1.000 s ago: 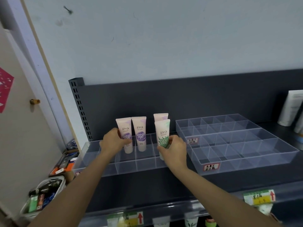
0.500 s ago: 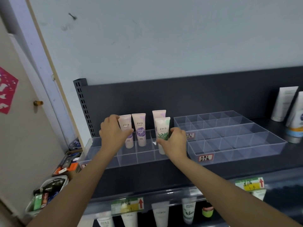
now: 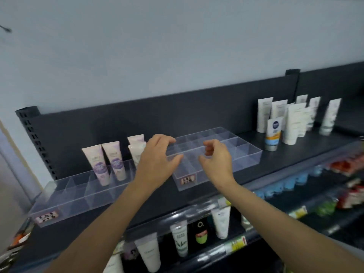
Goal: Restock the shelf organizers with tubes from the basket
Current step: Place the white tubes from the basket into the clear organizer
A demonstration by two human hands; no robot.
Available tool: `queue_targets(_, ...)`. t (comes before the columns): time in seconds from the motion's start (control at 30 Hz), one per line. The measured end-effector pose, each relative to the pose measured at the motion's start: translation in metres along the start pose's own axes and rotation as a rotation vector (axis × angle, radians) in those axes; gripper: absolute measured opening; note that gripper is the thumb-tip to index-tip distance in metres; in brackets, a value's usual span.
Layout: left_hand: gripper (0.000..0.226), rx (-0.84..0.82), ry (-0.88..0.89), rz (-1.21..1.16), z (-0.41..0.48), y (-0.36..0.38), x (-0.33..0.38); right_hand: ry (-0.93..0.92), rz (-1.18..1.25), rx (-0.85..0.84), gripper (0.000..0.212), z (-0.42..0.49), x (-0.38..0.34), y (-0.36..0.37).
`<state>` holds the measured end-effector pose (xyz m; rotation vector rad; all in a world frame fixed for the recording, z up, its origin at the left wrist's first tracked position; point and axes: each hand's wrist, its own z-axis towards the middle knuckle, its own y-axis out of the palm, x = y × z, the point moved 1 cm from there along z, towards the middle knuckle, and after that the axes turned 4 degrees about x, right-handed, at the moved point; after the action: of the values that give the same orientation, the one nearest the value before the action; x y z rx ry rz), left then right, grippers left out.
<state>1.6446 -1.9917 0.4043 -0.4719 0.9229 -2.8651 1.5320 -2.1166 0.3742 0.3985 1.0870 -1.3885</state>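
Currently, the left hand (image 3: 157,164) and the right hand (image 3: 216,162) hover side by side above the dark shelf (image 3: 295,154), fingers loosely curled and apart, gripping nothing. In the left clear organizer (image 3: 65,205), two purple-labelled tubes (image 3: 99,164) stand upright, with two pale tubes (image 3: 135,139) partly hidden behind the left hand. The right clear organizer (image 3: 248,156) lies just beyond both hands.

The left hand (image 3: 157,160) and right hand (image 3: 216,162) are bare. Both forearms are uncovered from the wrist as far as the view reaches. Blur obscures finer detail on the fingers (image 3: 166,138).
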Motion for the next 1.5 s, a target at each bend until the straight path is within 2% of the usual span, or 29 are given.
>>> queue_targets(0.1, 0.035, -0.038, 0.098, -0.089, -0.004, 0.032, 0.037, 0.017, -0.071, 0.048, 0.024, -0.002, 0.034, -0.045)
queue_targets(0.2, 0.039, -0.147, 0.141, -0.148, -0.007, 0.075, 0.081, 0.097, -0.159, 0.089, 0.020, -0.007, 0.074, -0.094)
queue_targets(0.4, 0.044, -0.500, 0.179, -0.231, -0.039, 0.177, 0.167, 0.310, -0.331, 0.121, 0.020, -0.044, 0.178, -0.185)
queue_targets(0.57, 0.039, -0.734, 0.232, -0.218, -0.076, 0.245, 0.215, 0.592, -0.391, 0.114, 0.019, -0.086, 0.263, -0.244)
queue_targets(0.73, 0.039, -0.939, 0.240, -0.211, -0.114, 0.310, 0.251, 0.806, -0.416, 0.088, 0.021, -0.132, 0.332, -0.289)
queue_targets(0.87, 0.035, -1.044, 0.218, -0.198, -0.139, 0.354, 0.272, 0.917, -0.438, 0.080, 0.021, -0.157, 0.374, -0.314)
queue_targets(1.0, 0.029, -1.166, 0.174, -0.157, -0.165, 0.397, 0.282, 1.028, -0.467, -0.043, 0.026, -0.181, 0.416, -0.324)
queue_targets(1.13, 0.024, -1.245, 0.162, -0.069, -0.190, 0.434, 0.285, 0.996, -0.579, -0.327, 0.028, -0.190, 0.448, -0.316)
queue_targets(1.3, 0.012, -1.285, 0.198, -0.027, -0.208, 0.475, 0.296, 0.816, -0.630, -0.615, 0.033, -0.194, 0.480, -0.290)
queue_targets(1.5, 0.025, -1.376, 0.281, 0.013, -0.233, 0.510, 0.308, 0.595, -0.743, -0.772, 0.034, -0.197, 0.499, -0.267)
